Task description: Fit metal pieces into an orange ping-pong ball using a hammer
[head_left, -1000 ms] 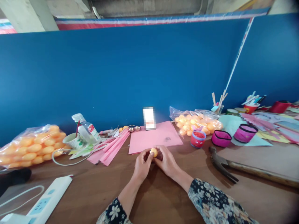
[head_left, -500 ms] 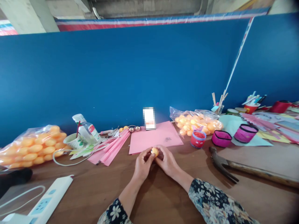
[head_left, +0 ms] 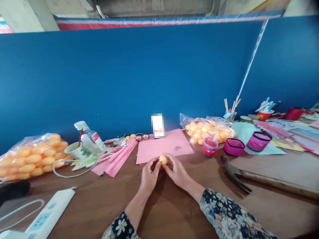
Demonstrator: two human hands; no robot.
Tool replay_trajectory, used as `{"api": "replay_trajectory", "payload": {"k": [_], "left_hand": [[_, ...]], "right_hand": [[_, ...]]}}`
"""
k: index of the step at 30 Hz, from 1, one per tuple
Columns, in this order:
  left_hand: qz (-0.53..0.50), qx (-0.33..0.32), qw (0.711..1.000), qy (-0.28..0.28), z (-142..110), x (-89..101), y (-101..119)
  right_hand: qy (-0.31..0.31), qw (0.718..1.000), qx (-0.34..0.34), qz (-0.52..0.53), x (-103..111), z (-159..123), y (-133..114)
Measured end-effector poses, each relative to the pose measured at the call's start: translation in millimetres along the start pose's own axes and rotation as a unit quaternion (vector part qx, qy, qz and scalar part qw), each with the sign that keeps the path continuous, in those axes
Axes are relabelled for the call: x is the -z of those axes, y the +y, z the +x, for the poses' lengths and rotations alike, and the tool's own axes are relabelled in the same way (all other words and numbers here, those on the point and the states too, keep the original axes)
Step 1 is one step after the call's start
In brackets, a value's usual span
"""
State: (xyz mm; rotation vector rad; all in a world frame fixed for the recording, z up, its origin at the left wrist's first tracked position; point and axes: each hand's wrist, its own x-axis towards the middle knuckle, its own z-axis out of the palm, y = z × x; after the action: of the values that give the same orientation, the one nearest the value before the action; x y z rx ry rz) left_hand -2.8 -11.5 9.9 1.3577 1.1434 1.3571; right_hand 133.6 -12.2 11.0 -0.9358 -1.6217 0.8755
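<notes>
My left hand (head_left: pixel 149 175) and my right hand (head_left: pixel 175 171) meet over the brown table (head_left: pixel 174 212), and together they pinch a small orange ball (head_left: pixel 163 160) between their fingertips. The ball is held just in front of the near edge of a pink paper sheet (head_left: pixel 164 145). Both wrists rest low on the table, and flowered sleeves cover my forearms.
Bags of orange balls lie at the far left (head_left: pixel 27 161) and back right (head_left: pixel 209 128). A hammer (head_left: pixel 259 177) lies to the right. Pink paper strips (head_left: pixel 116 159), a bottle (head_left: pixel 88 138), a paper cup (head_left: pixel 76 150), a white power strip (head_left: pixel 47 214) and small pink and red pots (head_left: pixel 234 147) surround the hands.
The hands and ball stay almost in place; the fingers have shifted slightly on the ball. The view has drifted a little.
</notes>
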Motion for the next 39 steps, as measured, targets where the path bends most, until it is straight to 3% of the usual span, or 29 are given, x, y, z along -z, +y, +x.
{"api": "replay_trajectory", "payload": {"k": [8,20,23,28,39], "left_hand": [[-0.059,0.029,0.998,-0.014,-0.4,1.2,-4.2],[-0.028,0.006,1.000,0.006,0.3,-0.4,-0.8],[0.003,-0.014,1.000,0.004,0.2,0.0,-0.9],[-0.041,0.018,0.999,-0.002,-0.3,-0.1,-1.8],[-0.012,-0.005,1.000,-0.012,1.6,1.1,-5.3]], "right_hand": [[0.022,1.000,-0.015,0.003,-0.6,0.4,1.9],[0.018,0.998,-0.014,0.052,-0.6,1.6,2.1],[0.019,1.000,-0.017,0.017,-0.2,1.4,-0.3],[0.046,0.997,0.004,-0.061,0.8,0.7,-5.1],[0.069,0.990,0.026,-0.119,3.4,2.0,-3.6]]}}
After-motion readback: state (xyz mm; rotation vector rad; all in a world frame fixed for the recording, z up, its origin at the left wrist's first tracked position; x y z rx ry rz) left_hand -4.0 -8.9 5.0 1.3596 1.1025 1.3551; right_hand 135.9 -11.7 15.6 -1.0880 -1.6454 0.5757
